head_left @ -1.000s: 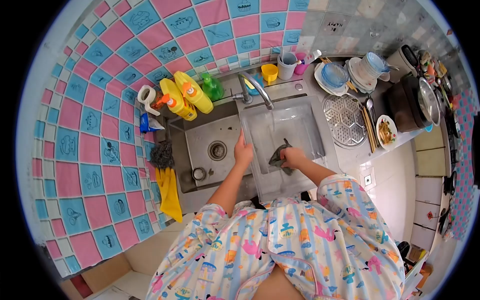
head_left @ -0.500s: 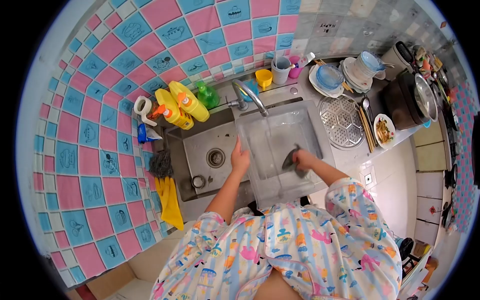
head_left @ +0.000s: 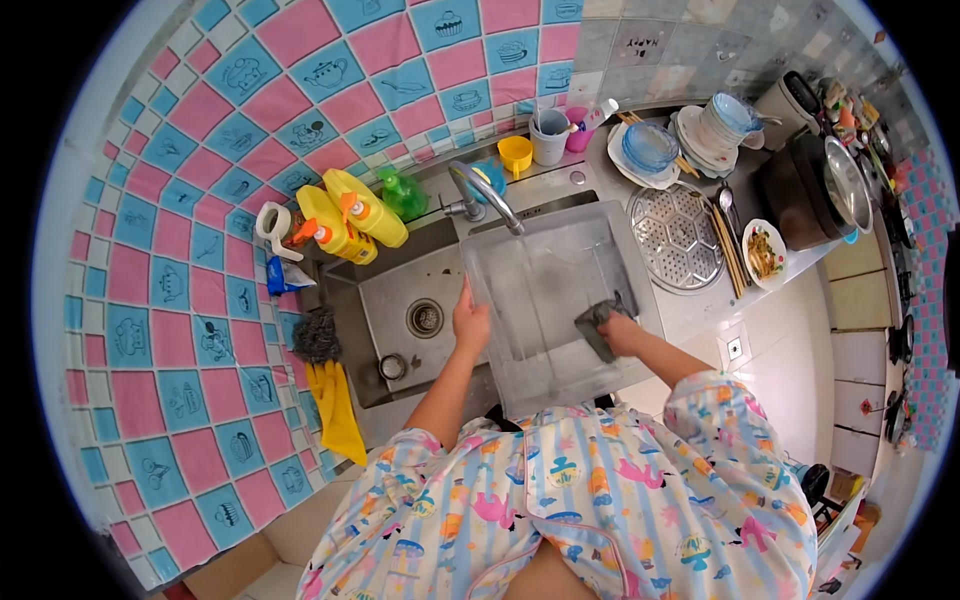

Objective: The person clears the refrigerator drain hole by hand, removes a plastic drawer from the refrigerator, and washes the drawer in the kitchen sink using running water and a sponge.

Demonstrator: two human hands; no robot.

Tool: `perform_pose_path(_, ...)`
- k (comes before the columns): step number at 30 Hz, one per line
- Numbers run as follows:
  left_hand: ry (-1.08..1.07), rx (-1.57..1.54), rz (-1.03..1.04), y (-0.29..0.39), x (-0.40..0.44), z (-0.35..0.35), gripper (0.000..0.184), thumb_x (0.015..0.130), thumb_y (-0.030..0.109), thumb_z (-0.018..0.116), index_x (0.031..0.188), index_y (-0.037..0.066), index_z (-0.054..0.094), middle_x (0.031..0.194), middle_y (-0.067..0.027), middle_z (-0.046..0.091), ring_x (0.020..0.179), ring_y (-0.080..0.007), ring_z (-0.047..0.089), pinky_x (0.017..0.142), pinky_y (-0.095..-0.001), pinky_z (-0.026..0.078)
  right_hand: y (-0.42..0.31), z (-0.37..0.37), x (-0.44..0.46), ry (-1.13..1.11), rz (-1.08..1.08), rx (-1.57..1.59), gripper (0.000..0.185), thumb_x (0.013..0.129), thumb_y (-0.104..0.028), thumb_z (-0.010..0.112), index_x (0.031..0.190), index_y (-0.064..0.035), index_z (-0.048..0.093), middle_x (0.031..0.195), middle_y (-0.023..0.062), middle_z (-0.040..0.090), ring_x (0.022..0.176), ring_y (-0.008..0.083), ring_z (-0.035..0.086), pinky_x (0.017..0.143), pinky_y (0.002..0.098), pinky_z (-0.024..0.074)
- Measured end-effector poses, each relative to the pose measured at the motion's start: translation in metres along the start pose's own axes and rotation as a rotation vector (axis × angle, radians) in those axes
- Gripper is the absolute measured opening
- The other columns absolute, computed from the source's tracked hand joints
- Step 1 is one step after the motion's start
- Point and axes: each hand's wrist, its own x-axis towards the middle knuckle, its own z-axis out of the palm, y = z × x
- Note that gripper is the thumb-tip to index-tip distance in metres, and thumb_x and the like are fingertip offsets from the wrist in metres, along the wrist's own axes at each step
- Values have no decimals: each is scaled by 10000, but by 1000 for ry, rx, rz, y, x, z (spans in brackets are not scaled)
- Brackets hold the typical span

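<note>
A translucent plastic bin (head_left: 512, 292) rests over the right part of the sink, tilted a little in view. My left hand (head_left: 471, 322) grips its left rim, fingers hidden behind the wall. Inside the bin, near its right wall, my right hand (head_left: 621, 332) is closed around a dark grey cloth (head_left: 597, 326), which touches the inner surface. Above the bin's far edge stands the metal faucet (head_left: 484, 190), and a thin stream of water seems to fall from it into the bin.
Left lies the steel sink basin (head_left: 385, 290) with its drain. Yellow detergent bottles (head_left: 350, 220) and a green bottle (head_left: 403, 193) line the back. Yellow gloves (head_left: 337, 410) hang at left. At right are a steamer plate (head_left: 680, 237), chopsticks, stacked dishes (head_left: 650, 150) and a food plate (head_left: 764, 254).
My right hand and the cloth have shifted slightly right and toward the bin's right wall; the cloth lies differently. My left hand keeps its hold. The whole view has shifted slightly.
</note>
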Motion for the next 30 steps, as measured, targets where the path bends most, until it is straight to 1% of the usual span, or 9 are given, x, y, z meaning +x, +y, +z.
perform_pose_path(4, -33, -56, 13, -18, 6, -5, 669, 803, -67, 450, 1454, 39, 336, 1294, -68, 559, 1093, -122, 547, 915, -230, 413, -1, -12, 2, -14, -37, -121, 242, 802, -113, 568, 1012, -92, 687, 1137, 189, 529, 1079, 343, 533, 900, 415, 472)
perform_pose_path(5, -25, -4, 15, -20, 6, -6, 683, 795, -55, 461, 1456, 60, 338, 1233, -71, 588, 1005, -124, 558, 858, -233, 427, 1, -18, 16, -33, -54, -184, 245, 806, -117, 572, 1023, -91, 682, 1140, 185, 527, 1088, 337, 531, 902, 415, 472)
perform_pose_path(7, -11, 103, 17, -22, 6, -7, 710, 778, -30, 484, 1461, 101, 342, 1112, -78, 646, 830, -128, 579, 743, -237, 457, -1, -35, 41, 111, 61, -73, 251, 811, -130, 585, 1041, -80, 673, 1143, 168, 531, 1098, 330, 528, 908, 414, 472)
perform_pose_path(10, 11, 175, 36, -18, 3, -8, 710, 765, -20, 504, 1450, 105, 365, 1015, -64, 654, 739, -119, 539, 691, -241, 454, -15, -47, 63, 332, 238, 106, 256, 811, -136, 606, 1048, -57, 666, 1144, 142, 535, 1097, 320, 529, 912, 414, 475)
perform_pose_path(11, 24, 193, 44, -19, 4, -7, 711, 763, -22, 503, 1450, 104, 365, 1032, -65, 655, 747, -117, 541, 694, -238, 453, -18, -49, 65, 406, 297, 167, 257, 810, -136, 613, 1047, -49, 664, 1143, 133, 536, 1095, 317, 530, 912, 415, 476)
perform_pose_path(14, 49, 202, 64, -27, 5, -7, 714, 761, -28, 499, 1450, 102, 365, 1080, -66, 656, 764, -111, 546, 702, -232, 450, -12, -34, 49, 204, 162, -42, 261, 805, -129, 630, 1047, -38, 663, 1166, 135, 552, 1107, 312, 548, 907, 412, 486)
perform_pose_path(17, 44, 123, 59, -17, 3, -3, 715, 761, -32, 496, 1451, 99, 361, 1116, -65, 654, 767, -105, 544, 704, -227, 446, -15, -9, 11, 80, 312, -89, 213, 782, -172, 653, 956, -59, 701, 1081, 141, 607, 1053, 295, 598, 883, 409, 495)
perform_pose_path(25, 6, 96, 55, -15, 6, -5, 706, 774, -35, 506, 1451, 95, 358, 1123, -55, 655, 795, -96, 558, 716, -220, 449, -21, -56, 63, 482, 406, -6, 199, 813, -195, 653, 957, -57, 660, 1040, 151, 634, 947, 337, 640, 797, 432, 529)
perform_pose_path(30, 16, 98, 49, -11, 5, -5, 697, 788, -41, 497, 1456, 91, 349, 1205, -74, 626, 938, -106, 588, 792, -219, 450, -29, -45, 31, 103, 376, -96, 259, 780, -205, 658, 1000, -69, 660, 1032, 137, 669, 974, 328, 644, 830, 434, 520)
